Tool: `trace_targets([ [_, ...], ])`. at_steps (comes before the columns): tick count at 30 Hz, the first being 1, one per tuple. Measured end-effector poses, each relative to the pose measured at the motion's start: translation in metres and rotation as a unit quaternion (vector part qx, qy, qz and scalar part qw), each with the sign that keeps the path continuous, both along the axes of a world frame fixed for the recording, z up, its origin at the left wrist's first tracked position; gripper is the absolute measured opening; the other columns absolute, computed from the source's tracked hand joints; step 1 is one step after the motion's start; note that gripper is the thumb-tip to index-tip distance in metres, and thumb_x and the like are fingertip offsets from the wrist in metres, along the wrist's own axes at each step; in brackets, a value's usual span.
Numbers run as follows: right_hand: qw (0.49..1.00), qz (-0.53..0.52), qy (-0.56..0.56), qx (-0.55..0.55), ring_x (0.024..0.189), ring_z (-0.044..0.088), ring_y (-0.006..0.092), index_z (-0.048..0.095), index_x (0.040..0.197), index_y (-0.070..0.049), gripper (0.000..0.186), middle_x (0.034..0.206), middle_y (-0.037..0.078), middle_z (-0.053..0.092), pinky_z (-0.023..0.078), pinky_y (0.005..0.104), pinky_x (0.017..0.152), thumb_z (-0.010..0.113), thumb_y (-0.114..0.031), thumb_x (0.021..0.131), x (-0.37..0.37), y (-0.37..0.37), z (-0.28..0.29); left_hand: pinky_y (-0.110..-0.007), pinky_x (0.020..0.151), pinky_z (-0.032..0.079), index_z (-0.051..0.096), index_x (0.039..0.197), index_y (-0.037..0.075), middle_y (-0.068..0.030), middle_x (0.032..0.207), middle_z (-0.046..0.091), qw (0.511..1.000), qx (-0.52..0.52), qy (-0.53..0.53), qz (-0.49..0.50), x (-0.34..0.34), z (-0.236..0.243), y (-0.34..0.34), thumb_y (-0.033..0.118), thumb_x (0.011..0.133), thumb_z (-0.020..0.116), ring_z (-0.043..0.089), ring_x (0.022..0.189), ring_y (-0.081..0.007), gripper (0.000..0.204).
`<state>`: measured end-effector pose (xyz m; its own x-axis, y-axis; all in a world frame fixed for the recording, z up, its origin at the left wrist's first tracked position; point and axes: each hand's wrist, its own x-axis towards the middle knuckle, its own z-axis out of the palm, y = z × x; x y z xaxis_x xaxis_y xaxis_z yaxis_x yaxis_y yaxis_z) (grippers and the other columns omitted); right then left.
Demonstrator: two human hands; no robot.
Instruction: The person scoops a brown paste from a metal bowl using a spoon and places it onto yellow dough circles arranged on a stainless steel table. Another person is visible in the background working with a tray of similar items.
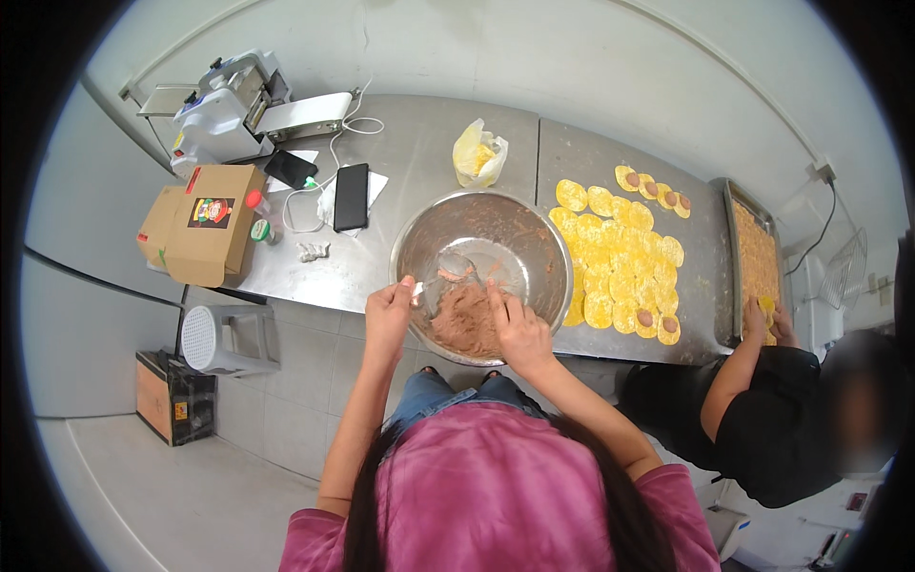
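Note:
A large steel mixing bowl point(562, 238) stands at the table's front edge, with a mound of pinkish-brown paste point(464, 322) on its near side. My left hand point(389, 310) is closed on the handle of a metal spoon point(456, 266), whose head is over the paste. Over the bowl's near right side, my right hand point(518, 329) has its fingers curled beside the paste; whether they pinch some of it is too small to tell. To the right lie overlapping round yellow wrappers point(610, 257), a few bearing small brown balls of paste.
A yellowish plastic bag point(479, 154) sits behind the bowl. Left are a phone point(352, 197), small jars point(262, 231), a cardboard box point(214, 214) and a white machine point(233, 110). At right, a co-worker's hands point(770, 319) hold something yellow over a filled tray point(753, 253). A stool point(214, 338) stands below.

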<state>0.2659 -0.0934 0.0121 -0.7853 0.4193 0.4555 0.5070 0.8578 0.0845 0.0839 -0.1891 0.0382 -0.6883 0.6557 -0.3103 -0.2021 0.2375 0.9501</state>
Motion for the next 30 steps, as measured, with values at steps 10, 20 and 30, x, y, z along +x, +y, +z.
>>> trace_targets([
  [10, 0.938, -0.056, 0.039, -0.339, 0.076, 0.063, 0.0273, 0.053, 0.12, -0.003, 0.045, 0.087, 0.016, 0.061, 0.05, 0.0363, 0.058, 0.056, -0.004, 0.074, 0.0, 0.021, 0.004, -0.022, 0.047, 0.025, 0.056, 0.064, 0.001, 0.0064, 0.058, 0.042, 0.997, 0.074, 0.031, 0.018, -0.005, -0.02, -0.009, 0.025, 0.091, 0.05, 0.031, 0.055, -0.0031, 0.036],
  [20, 0.538, -0.019, 0.256, -0.803, 0.064, 0.053, 0.0079, 0.059, 0.114, -0.003, 0.026, 0.086, -0.001, 0.061, 0.044, 0.0218, 0.057, 0.049, -0.01, 0.091, -0.005, 0.028, 0.01, -0.023, 0.043, 0.027, 0.056, 0.066, 0.0, 0.0037, 0.051, 0.043, 0.992, 0.032, 0.118, 0.025, -0.002, -0.023, 0.001, 0.025, 0.091, 0.051, 0.034, 0.047, -0.0035, 0.036],
  [30, 0.42, -0.075, 0.282, -0.859, 0.049, 0.033, -0.0001, 0.06, 0.113, -0.009, 0.025, 0.065, -0.007, 0.045, 0.021, 0.0165, 0.037, 0.053, -0.01, 0.089, -0.015, 0.01, 0.032, -0.019, 0.035, 0.013, 0.045, 0.069, 0.009, 0.0101, 0.05, 0.025, 0.945, 0.112, -0.307, -0.022, -0.02, -0.017, 0.0, 0.027, 0.092, 0.05, 0.018, 0.038, -0.0008, 0.03],
])
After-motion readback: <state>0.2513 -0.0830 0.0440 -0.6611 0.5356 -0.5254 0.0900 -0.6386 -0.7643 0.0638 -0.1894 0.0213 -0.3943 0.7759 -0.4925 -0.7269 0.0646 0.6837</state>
